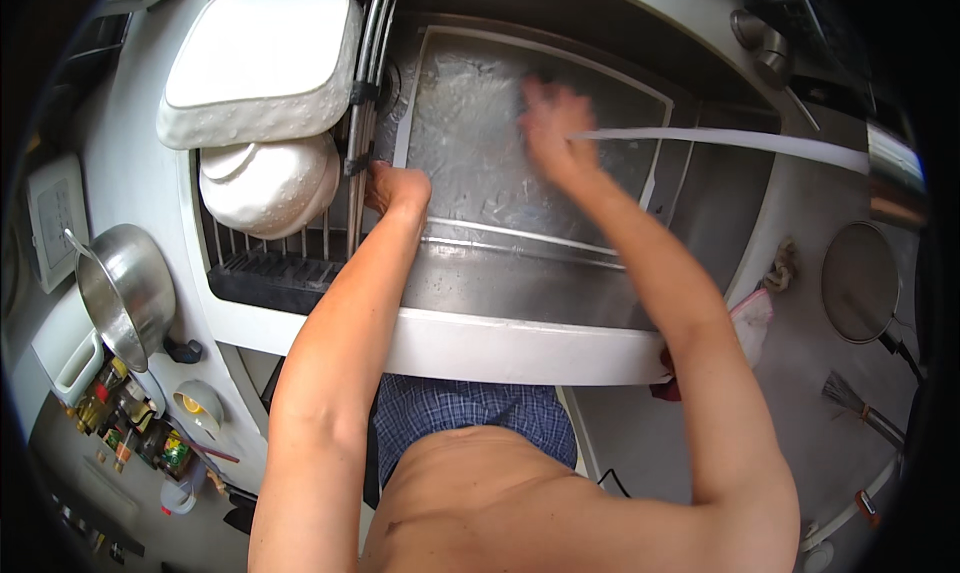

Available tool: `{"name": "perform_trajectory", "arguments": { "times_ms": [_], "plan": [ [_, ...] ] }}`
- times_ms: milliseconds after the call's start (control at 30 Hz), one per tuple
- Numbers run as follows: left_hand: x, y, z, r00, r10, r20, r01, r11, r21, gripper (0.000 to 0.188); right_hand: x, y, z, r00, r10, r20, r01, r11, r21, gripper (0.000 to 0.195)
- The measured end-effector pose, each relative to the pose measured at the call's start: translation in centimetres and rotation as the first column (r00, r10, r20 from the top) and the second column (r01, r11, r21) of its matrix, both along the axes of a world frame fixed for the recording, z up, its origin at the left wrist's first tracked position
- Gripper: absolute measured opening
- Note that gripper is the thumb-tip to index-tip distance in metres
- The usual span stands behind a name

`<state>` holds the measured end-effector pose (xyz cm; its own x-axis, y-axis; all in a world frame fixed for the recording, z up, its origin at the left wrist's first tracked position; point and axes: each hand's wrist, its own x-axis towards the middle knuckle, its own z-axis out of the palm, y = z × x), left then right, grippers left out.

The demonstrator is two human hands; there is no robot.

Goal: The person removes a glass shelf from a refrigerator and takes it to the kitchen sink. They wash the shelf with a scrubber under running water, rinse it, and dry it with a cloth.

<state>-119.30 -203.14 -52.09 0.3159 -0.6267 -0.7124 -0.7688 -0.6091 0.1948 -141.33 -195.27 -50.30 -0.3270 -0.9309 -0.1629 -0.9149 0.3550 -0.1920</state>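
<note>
A wet, clear rectangular panel (472, 153) with a pale rim lies in the stainless steel sink (525, 284). My left hand (399, 189) is closed at the panel's left edge, close beside the dish rack; its fingertips are partly hidden. Over the panel's upper middle is my right hand (559, 126), blurred by motion. Whether it holds anything is not clear. From the metal faucet (892, 179) at the right, a stream of water (712, 136) runs across to the right hand. Wet streaks mark the panel's surface.
Left of the sink, a metal dish rack (363, 100) holds an overturned white basin (262, 55) and a white bowl (274, 186). A steel bowl (131, 288) stands on the left counter. A mesh strainer (859, 282) and whisk brush (855, 404) hang at the right.
</note>
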Motion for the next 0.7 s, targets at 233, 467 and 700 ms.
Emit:
{"name": "perform_trajectory", "arguments": {
  "times_ms": [233,467,700],
  "plan": [
    [0.9,0.5,-2.3,0.990,0.133,0.049,-0.128,0.987,-0.100,0.034,8.1,4.4,-1.8,0.934,0.349,0.082,-0.348,0.937,-0.028,0.053],
    [1.1,1.0,-3.0,0.962,0.274,-0.010,-0.274,0.955,-0.116,0.021,3.9,-2.7,-1.7,0.994,-0.026,0.102,0.045,0.981,-0.189,0.053],
    [-0.7,-0.1,0.1,0.860,0.501,-0.098,-0.505,0.863,-0.020,0.045,12.0,1.1,-3.6,0.864,0.474,0.172,-0.448,0.878,-0.167,0.049]
  ]
}}
